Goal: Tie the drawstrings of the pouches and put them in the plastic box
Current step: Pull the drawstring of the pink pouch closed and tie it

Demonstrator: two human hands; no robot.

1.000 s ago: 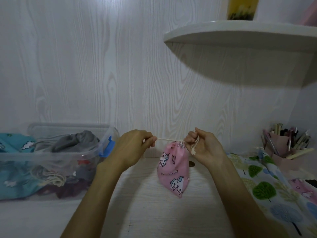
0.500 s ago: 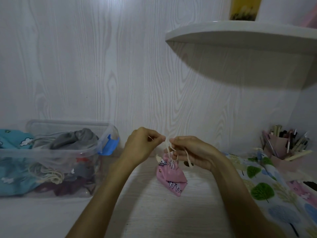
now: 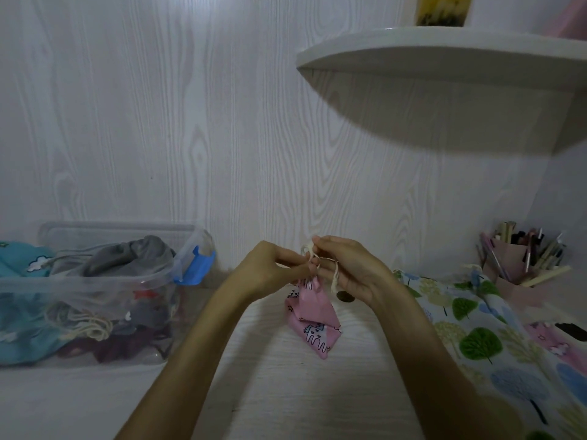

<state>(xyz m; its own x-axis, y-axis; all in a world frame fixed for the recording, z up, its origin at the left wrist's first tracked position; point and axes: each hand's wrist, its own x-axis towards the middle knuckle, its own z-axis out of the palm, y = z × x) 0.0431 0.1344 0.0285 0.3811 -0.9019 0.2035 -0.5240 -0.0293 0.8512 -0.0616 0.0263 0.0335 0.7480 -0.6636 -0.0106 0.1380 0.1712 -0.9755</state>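
Clearly the job is somewhere in its middle. Above the pale wood-grain desk (image 3: 286, 392) the left hand (image 3: 270, 269) and the right hand (image 3: 352, 268) meet over a pink unicorn-print pouch (image 3: 313, 322), which hangs from its cream drawstring (image 3: 334, 276) with its lower corner near or on the desk. Both hands have their fingers curled in and pinch the cord right at the gathered mouth of the pouch; a loose end dangles down past the right palm. Whether a knot is formed is too small to tell, so I judge the tying of this pouch to be under way, not finished.

At the left, well apart from the hands, stands the clear plastic box (image 3: 95, 281) with a blue latch (image 3: 198, 265). It holds several pouches: a grey one (image 3: 127, 260) on top, a teal cloud-print one (image 3: 22, 262) at the far left, and darker ones with cream cords below. Those look done.

To the right lie more printed fabrics, a tree-print piece (image 3: 476, 338) and a pink one (image 3: 552, 341); these may be pouches left to tie, though I cannot say for sure. The pink pouch has yet to go into the box.
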